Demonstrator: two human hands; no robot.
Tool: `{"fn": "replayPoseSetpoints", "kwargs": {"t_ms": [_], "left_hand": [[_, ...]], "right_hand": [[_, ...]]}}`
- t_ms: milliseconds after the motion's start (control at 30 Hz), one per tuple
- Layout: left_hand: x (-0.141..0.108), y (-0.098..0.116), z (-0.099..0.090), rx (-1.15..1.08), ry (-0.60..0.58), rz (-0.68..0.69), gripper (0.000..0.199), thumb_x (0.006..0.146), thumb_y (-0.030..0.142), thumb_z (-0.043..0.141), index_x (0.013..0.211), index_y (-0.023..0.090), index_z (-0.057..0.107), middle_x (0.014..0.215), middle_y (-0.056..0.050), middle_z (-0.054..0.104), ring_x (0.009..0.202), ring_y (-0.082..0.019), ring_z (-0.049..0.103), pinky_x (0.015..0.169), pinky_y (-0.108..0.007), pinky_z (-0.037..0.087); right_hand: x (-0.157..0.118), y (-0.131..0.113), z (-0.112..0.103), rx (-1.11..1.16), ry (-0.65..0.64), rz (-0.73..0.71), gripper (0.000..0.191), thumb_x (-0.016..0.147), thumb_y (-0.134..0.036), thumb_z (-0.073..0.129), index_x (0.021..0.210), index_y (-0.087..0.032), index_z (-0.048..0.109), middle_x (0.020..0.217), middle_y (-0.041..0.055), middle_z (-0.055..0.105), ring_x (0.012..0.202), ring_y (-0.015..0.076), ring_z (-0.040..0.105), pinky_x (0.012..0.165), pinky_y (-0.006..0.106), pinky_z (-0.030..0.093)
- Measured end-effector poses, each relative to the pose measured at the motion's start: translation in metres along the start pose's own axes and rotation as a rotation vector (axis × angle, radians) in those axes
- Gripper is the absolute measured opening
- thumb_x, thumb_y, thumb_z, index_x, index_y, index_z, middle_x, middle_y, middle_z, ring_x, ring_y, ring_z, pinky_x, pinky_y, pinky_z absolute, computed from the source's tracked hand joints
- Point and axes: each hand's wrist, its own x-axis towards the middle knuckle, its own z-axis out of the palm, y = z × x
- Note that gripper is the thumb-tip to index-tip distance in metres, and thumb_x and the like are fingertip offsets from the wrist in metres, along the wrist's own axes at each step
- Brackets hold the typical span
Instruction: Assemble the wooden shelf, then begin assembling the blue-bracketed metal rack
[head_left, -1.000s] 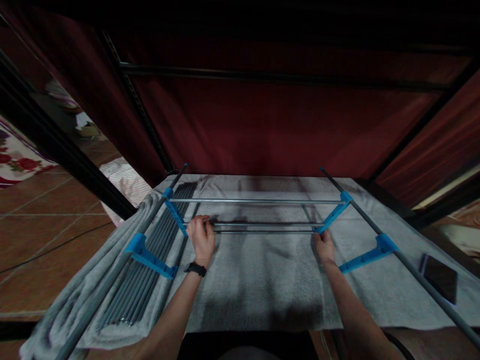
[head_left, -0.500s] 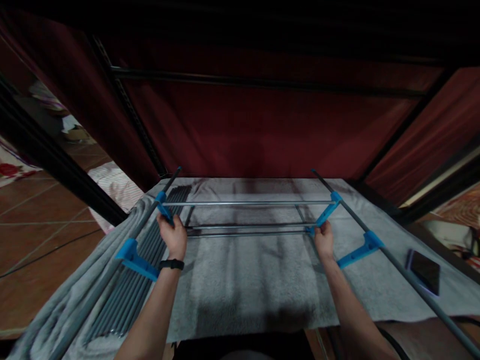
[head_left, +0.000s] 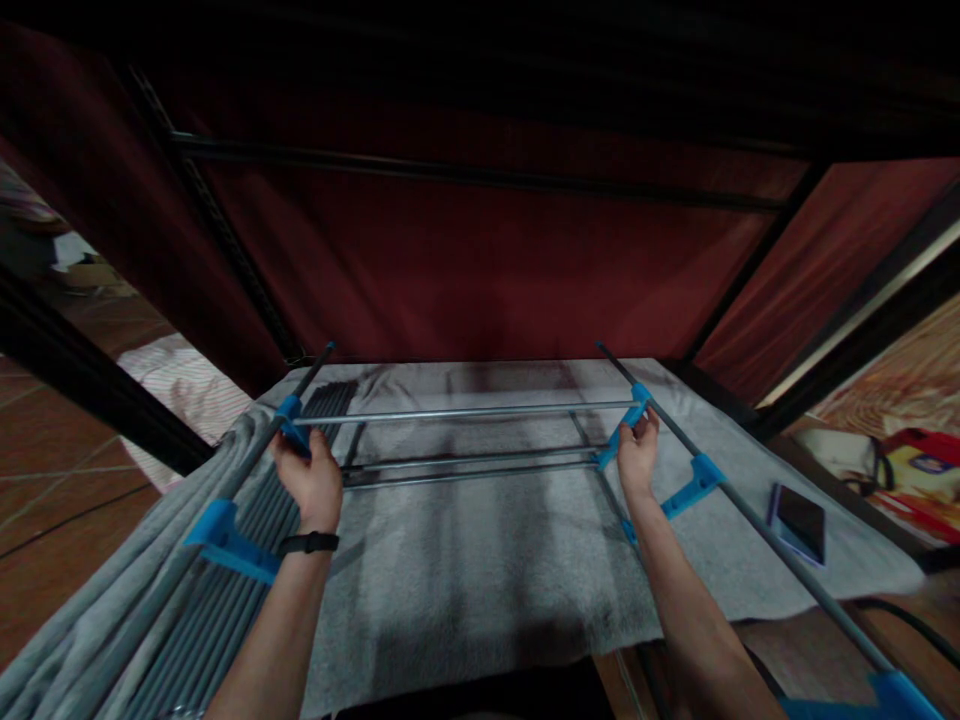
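Observation:
A frame of grey metal tubes and blue plastic brackets spans the grey cloth. My left hand (head_left: 309, 478), with a black band at its wrist, is closed around the far-left blue bracket (head_left: 291, 418); some fingers are hidden behind it. On the other side my right hand (head_left: 637, 458) grips the far-right blue bracket (head_left: 628, 430), its fingers reaching up toward the side tube. A thin crossbar (head_left: 472, 412) runs between these two brackets. Lower down, two more rods (head_left: 480, 462) cross the frame. Nearer me are another left bracket (head_left: 232, 545) and another right bracket (head_left: 694, 485).
Several loose grey tubes (head_left: 217, 600) lie side by side on the left of the grey cloth (head_left: 450, 580). A phone (head_left: 799, 522) rests at the right. Behind stands a dark red fabric panel (head_left: 480, 270) with black posts. A bright red-and-yellow package (head_left: 926, 475) sits at far right.
My right hand has shifted up along its bracket toward the side tube. My left hand stays at its bracket. The view has turned slightly right, so everything sits further left.

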Motion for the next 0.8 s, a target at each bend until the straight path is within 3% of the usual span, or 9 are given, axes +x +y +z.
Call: {"fn": "replayPoseSetpoints", "kwargs": {"t_ms": [167,300,533,800], "left_hand": [[0.006,0.02,0.001,-0.091,0.02,0.013,0.027,0.081,0.027,0.058,0.103,0.014,0.063,0.108,-0.008,0.066,0.106,-0.025,0.059,0.106,-0.041,0.042],[0.008,0.029,-0.002,-0.139,0.025,-0.02,0.024,0.084,0.035,0.055,0.094,0.016,0.065,0.101,-0.006,0.067,0.103,-0.024,0.059,0.106,-0.041,0.042],[0.013,0.024,0.004,-0.146,0.038,-0.018,0.039,0.091,0.05,0.051,0.099,0.015,0.066,0.102,-0.009,0.068,0.104,-0.025,0.061,0.104,-0.04,0.044],[0.016,0.017,0.014,-0.244,0.072,-0.094,0.041,0.086,0.048,0.059,0.105,0.012,0.066,0.112,-0.011,0.069,0.11,-0.025,0.062,0.104,-0.041,0.044]], "right_hand": [[0.016,-0.019,0.002,-0.065,0.025,-0.017,0.045,0.081,-0.037,0.054,0.122,-0.02,0.057,0.119,0.0086,0.064,0.113,0.025,0.058,0.106,0.048,0.038],[0.024,-0.03,0.002,-0.076,0.003,-0.032,0.041,0.08,-0.038,0.055,0.115,-0.019,0.062,0.117,0.01,0.066,0.113,0.0258,0.059,0.106,0.047,0.039],[0.029,-0.03,-0.004,-0.12,0.007,-0.046,0.042,0.078,-0.04,0.056,0.114,-0.02,0.063,0.108,0.0075,0.07,0.106,0.026,0.064,0.101,0.043,0.044],[0.029,-0.037,-0.006,-0.122,0.031,-0.029,0.046,0.078,-0.041,0.057,0.118,-0.019,0.063,0.105,0.0072,0.071,0.105,0.0253,0.064,0.1,0.041,0.044]]}}
